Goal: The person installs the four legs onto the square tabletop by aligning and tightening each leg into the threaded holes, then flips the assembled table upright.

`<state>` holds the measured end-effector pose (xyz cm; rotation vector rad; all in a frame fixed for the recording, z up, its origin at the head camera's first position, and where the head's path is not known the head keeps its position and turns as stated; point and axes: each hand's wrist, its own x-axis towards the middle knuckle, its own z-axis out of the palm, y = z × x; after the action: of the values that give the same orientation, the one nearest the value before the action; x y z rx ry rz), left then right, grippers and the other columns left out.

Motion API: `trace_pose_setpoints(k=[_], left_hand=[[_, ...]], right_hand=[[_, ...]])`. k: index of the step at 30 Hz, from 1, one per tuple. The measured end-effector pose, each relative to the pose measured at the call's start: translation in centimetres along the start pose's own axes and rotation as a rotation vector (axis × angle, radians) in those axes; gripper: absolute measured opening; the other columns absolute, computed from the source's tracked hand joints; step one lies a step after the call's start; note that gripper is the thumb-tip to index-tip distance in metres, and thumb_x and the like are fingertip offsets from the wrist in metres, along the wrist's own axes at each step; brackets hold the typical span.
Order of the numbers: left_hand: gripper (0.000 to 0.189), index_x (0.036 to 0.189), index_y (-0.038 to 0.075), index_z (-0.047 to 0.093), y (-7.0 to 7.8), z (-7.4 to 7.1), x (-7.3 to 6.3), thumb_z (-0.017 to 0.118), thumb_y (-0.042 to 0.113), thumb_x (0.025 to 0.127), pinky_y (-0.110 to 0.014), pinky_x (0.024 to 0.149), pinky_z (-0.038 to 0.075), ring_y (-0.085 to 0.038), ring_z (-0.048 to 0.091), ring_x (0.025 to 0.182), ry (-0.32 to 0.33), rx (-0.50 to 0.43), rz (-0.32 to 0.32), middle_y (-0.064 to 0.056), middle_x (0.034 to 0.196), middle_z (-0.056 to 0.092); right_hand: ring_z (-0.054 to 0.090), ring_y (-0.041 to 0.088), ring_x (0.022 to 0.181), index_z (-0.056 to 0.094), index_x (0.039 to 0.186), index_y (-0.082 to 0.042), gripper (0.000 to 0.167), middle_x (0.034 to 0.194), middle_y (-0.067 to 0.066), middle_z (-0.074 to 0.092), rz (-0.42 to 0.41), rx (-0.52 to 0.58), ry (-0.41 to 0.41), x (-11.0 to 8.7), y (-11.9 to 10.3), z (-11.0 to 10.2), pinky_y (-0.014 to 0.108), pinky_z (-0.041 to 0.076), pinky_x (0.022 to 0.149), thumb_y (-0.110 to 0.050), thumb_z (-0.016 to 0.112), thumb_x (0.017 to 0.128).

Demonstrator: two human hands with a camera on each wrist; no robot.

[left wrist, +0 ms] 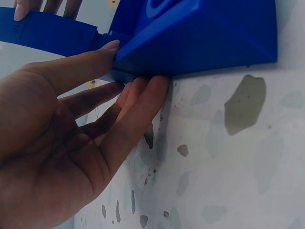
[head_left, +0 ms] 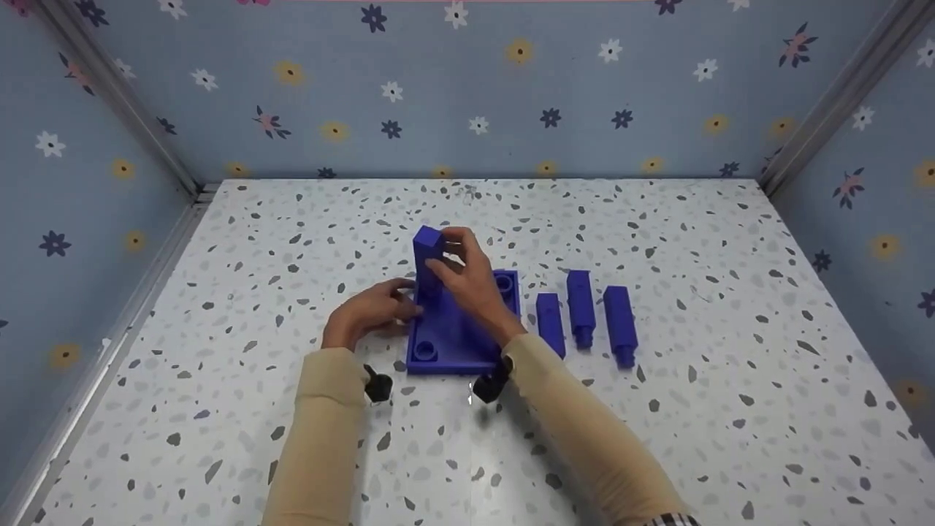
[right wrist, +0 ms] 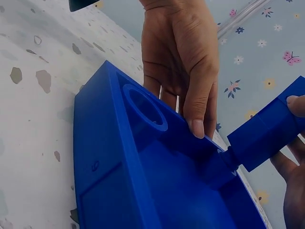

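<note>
Over the far left corner of a blue tray (head_left: 447,370), the right hand (head_left: 475,279) is gripping a blue leg (head_left: 425,252) upright, its narrow end meeting a round socket (right wrist: 215,172); the left hand (head_left: 371,310) is pinching the tray's side wall. Holding the leg plumb is probably helping it seat squarely.

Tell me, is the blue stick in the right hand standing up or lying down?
Standing up. The head view shows the blue stick upright in the right hand, square top uppermost, at the blue tray's corner.
</note>
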<state>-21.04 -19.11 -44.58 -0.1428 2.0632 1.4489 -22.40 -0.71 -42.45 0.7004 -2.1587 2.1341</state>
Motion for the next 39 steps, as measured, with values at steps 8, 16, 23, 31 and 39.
trace_pose_setpoints(k=[8, 16, 23, 31, 39], left_hand=[[0.069, 0.15, 0.008, 0.027, 1.6, 0.4, -2.1, 0.062, 0.01, 0.09, -0.042, 0.103, 0.043, -0.021, 0.055, 0.107, -0.008, 0.003, -0.008, -0.014, 0.124, 0.05], [0.069, 0.149, 0.01, 0.028, 1.6, 0.4, -2.2, 0.062, 0.012, 0.09, -0.041, 0.103, 0.042, -0.022, 0.055, 0.109, -0.004, 0.008, -0.01, -0.015, 0.126, 0.05], [0.068, 0.149, 0.01, 0.028, 1.7, 0.3, -2.4, 0.062, 0.014, 0.09, -0.043, 0.105, 0.04, -0.024, 0.056, 0.111, -0.005, 0.047, 0.002, -0.014, 0.124, 0.052], [0.066, 0.149, 0.01, 0.03, 2.2, 0.4, -2.9, 0.061, 0.019, 0.091, -0.043, 0.105, 0.039, -0.029, 0.055, 0.116, 0.006, 0.129, -0.003, -0.015, 0.125, 0.054], [0.068, 0.149, 0.014, 0.03, 0.3, -0.1, -0.5, 0.064, 0.022, 0.09, -0.043, 0.104, 0.04, -0.026, 0.056, 0.113, 0.014, 0.115, -0.012, -0.014, 0.126, 0.054]], right_hand=[[0.055, 0.034, 0.115, 0.043, 0.123, 0.006, 0.041, 0.123, 0.021, 0.051, -0.005, -0.029, 0.009, -0.1, -0.2, 0.2, 0.045, 0.046, 0.099, 0.001, 0.064, 0.088], [0.058, 0.034, 0.112, 0.044, 0.12, 0.007, 0.04, 0.117, 0.024, 0.055, -0.04, -0.103, 0.075, -0.4, -0.4, 1.0, 0.045, 0.05, 0.093, 0.001, 0.066, 0.087], [0.06, 0.023, 0.107, 0.046, 0.117, -0.001, 0.04, 0.111, 0.014, 0.058, -0.078, -0.198, 0.139, 0.3, 2.8, 1.3, 0.03, 0.053, 0.088, -0.011, 0.07, 0.087], [0.057, 0.024, 0.107, 0.045, 0.113, -0.001, 0.036, 0.11, 0.015, 0.053, -0.093, -0.25, 0.207, 0.1, 2.7, 2.1, 0.032, 0.052, 0.089, -0.008, 0.069, 0.087], [0.057, 0.023, 0.107, 0.045, 0.113, -0.001, 0.038, 0.111, 0.015, 0.051, -0.077, -0.249, 0.231, -0.1, 2.6, 2.3, 0.028, 0.051, 0.09, -0.01, 0.07, 0.086]])
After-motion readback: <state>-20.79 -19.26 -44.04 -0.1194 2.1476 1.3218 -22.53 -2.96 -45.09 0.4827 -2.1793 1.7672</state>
